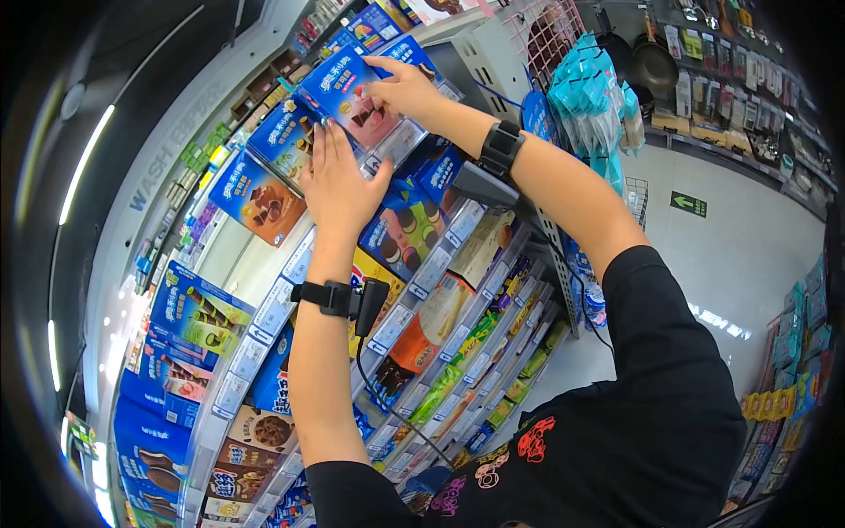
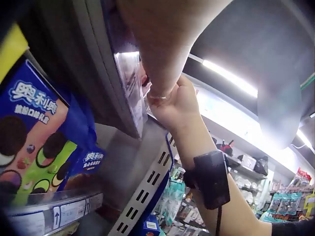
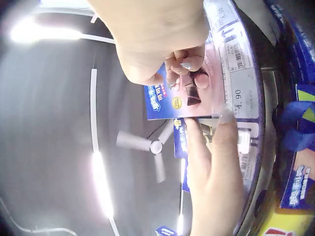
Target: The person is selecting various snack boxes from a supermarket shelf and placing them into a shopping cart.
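Note:
On the upper shelf, a blue-and-pink biscuit box [image 1: 368, 110] stands among similar blue boxes. The right hand [image 1: 405, 92] reaches in from the right and grips this box near its top right part, several fingers curled over the front. In the right wrist view, those bent fingers [image 3: 184, 64] lie over the pink picture. The left hand [image 1: 339, 189] touches the box's left edge with fairly straight fingers, its thumb low near the shelf's price strip. Left of it are a blue-and-green box [image 1: 282, 141] and a blue-and-orange box [image 1: 260, 198].
Price labels [image 1: 286, 282] line the shelf's front edge. Lower shelves carry more snack packs, including a blue multi-flavour cookie box [image 1: 400, 231]. A perforated metal shelf end [image 1: 550, 242] and hanging teal packs [image 1: 590, 97] stand to the right, beside a pale floor [image 1: 695, 246].

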The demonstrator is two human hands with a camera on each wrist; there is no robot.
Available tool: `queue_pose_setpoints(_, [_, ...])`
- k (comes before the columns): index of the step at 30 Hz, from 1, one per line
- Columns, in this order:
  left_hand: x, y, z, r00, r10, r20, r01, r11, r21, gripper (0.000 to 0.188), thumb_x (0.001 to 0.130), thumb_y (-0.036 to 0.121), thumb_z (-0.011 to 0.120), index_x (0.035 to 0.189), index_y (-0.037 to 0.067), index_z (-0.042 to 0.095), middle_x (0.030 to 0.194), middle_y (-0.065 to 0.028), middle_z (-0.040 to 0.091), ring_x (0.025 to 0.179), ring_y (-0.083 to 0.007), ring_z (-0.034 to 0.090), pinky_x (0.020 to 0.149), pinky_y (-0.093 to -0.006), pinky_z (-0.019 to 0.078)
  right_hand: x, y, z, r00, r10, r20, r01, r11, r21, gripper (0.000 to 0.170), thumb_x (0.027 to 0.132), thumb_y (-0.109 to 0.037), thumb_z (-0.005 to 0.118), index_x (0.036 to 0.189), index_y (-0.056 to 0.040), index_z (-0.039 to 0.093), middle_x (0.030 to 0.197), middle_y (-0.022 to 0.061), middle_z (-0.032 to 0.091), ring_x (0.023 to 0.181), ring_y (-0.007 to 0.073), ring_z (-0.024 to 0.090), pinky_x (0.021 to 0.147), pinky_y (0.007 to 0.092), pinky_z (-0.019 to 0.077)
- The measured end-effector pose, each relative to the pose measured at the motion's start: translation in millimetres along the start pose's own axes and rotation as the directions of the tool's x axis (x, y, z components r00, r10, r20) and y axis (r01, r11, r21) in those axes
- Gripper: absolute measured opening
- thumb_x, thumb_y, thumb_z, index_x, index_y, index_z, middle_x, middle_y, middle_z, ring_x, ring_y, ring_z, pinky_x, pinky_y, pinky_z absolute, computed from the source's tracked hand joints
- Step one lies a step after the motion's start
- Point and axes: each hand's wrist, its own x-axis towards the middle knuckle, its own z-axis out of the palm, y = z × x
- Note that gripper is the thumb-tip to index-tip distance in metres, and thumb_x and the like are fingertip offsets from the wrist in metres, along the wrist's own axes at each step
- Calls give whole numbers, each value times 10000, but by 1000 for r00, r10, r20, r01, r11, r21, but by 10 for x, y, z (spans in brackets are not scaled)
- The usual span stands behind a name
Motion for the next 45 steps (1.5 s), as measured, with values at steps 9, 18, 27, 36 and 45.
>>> queue_pose_setpoints(9, [-30, 87, -160, 994, 41, -98, -44, 999, -29, 956, 721, 441, 627, 1395, -68, 180, 1460, -233, 221, 1398, -303, 123, 1098, -459, 155, -84, -145, -112, 980, 4, 201, -107, 857, 505, 547, 864, -45, 525, 1383, -67, 358, 833, 88, 625, 580, 62, 481, 529, 214, 394])
queue_pose_setpoints(18, [-493, 417, -288, 952, -8, -305, -85, 952, -293, 1078, 687, 438, 658, 1346, -178, 66, 1430, -367, 70, 1376, -441, 14, 1078, -579, -2, -1131, -847, -28, 924, -137, 357, -19, 916, 402, 577, 893, -47, 423, 1441, -105, 254, 683, 62, 529, 545, 97, 443, 540, 221, 374])
queue_pose_setpoints(27, [-1640, 1111, -317, 954, 158, -256, -254, 879, -403, 878, 715, 351, 676, 1400, 25, 233, 1462, -189, 211, 1321, -484, 200, 1042, -601, 199, -2259, -157, -311, 927, 298, 228, -374, 700, 609, 588, 876, -37, 461, 1428, -69, 261, 806, 59, 581, 534, 89, 461, 512, 205, 390])
queue_pose_setpoints(36, [-3229, 1497, -115, 949, -153, 275, 306, 658, -688, 782, 711, 129, 628, 1401, 36, 272, 1446, -184, 268, 1319, -439, 249, 1034, -513, 301, -3538, 1037, -371, 659, 752, 14, -711, 617, 337, 489, 840, -120, 514, 1318, -39, 451, 827, -23, 570, 581, 31, 401, 499, 182, 302])
queue_pose_setpoints(45, [-3903, 1319, -458, 857, -245, 453, 486, 676, -555, 596, 688, 41, 544, 1278, 76, 472, 1410, -82, 385, 1340, -336, 276, 1016, -453, 325, -4535, 1731, 331, 327, 823, 465, -827, 11, 562, 536, 909, -496, 303, 1265, -131, 472, 1202, 116, 544, 1103, 295, 523, 972, 443, 400])
